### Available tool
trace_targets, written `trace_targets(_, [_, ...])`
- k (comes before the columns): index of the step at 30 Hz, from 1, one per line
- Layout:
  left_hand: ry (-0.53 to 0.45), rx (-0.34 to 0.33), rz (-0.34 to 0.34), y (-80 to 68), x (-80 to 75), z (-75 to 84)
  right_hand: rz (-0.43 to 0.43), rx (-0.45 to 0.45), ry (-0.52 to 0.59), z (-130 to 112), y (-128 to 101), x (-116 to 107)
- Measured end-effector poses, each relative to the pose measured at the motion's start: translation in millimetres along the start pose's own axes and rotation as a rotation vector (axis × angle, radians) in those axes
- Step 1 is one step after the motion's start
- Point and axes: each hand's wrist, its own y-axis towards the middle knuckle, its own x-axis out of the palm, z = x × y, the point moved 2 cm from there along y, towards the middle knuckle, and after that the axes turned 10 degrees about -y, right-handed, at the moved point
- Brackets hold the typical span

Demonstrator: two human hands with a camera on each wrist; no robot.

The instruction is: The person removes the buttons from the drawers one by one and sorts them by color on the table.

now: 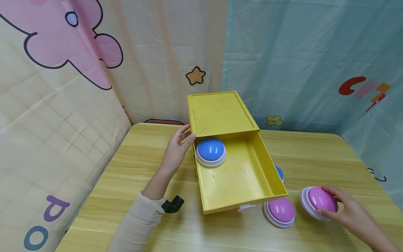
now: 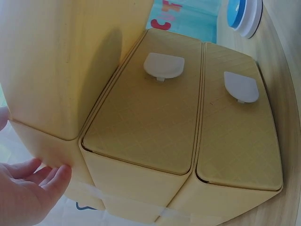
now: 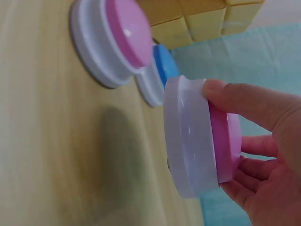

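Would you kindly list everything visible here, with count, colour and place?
Drawer unit: one, yellow, back middle of the table; top drawer pulled open, two lower drawers closed.
Blue dome buttons: two; one inside the open drawer, one partly hidden right of it.
Pink dome buttons: two; one on the table by the drawer front, one tilted in the right hand.
Table: one, light wood.
Backdrop cloths: cream and teal, behind.
Left hand: touches the unit's left corner.
Right hand: grips a pink button.
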Motion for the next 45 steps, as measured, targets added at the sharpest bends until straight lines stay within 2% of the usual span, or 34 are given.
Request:
trace_targets(3, [-0.005, 0.003, 0.0, 4.7, -3.2, -9.6, -0.056, 0.033, -0.004, 5.4, -5.0, 9.8])
trace_targets(6, [-0.001, 0.002, -0.001, 5.7, -3.4, -11.8, -0.106, 0.063, -0.02, 10.5, -9.0, 17.6])
trace_targets(9, [-0.006, -0.001, 0.0, 4.1, -2.2, -8.2, -0.154, 0.083, -0.013, 14.9, -12.7, 24.7])
trace_targets(14, [0.005, 0.001, -0.008, -3.2, 3.5, 6.4, -0.219, 0.129, 0.013, 18.7, -16.3, 34.5])
trace_targets(17, [0.01, 0.004, -0.008, -5.7, 4.5, 9.9, -0.223, 0.127, 0.019, 18.2, -15.6, 36.5])
trace_targets(23, [-0.008, 0.018, 0.002, 0.0, -2.9, -4.7, -0.169, 0.059, 0.004, 13.8, -14.8, 35.0])
trace_targets(26, [-0.005, 0.033, 0.004, 1.9, -5.2, -10.3, -0.173, 0.045, -0.012, 11.4, -14.0, 32.7])
trace_targets(30, [0.002, 0.05, 0.002, 2.4, -5.4, -11.8, -0.15, 0.001, -0.007, 9.4, -11.5, 25.5])
trace_targets(34, [0.006, 0.054, -0.002, 2.6, -4.9, -11.2, -0.084, -0.063, 0.023, 5.6, -3.6, 11.8])
trace_targets(37, [0.002, 0.051, -0.006, 2.7, -4.7, -11.5, -0.087, -0.061, 0.032, -0.6, 7.9, -2.9])
trace_targets(41, [0.0, 0.044, -0.003, 3.2, -4.8, -13.5, -0.112, -0.042, 0.059, -14.5, 26.2, -25.3])
trace_targets(45, [-0.004, 0.045, -0.002, 3.2, -4.2, -13.6, -0.051, -0.121, 0.134, -35.1, 42.3, -46.9])
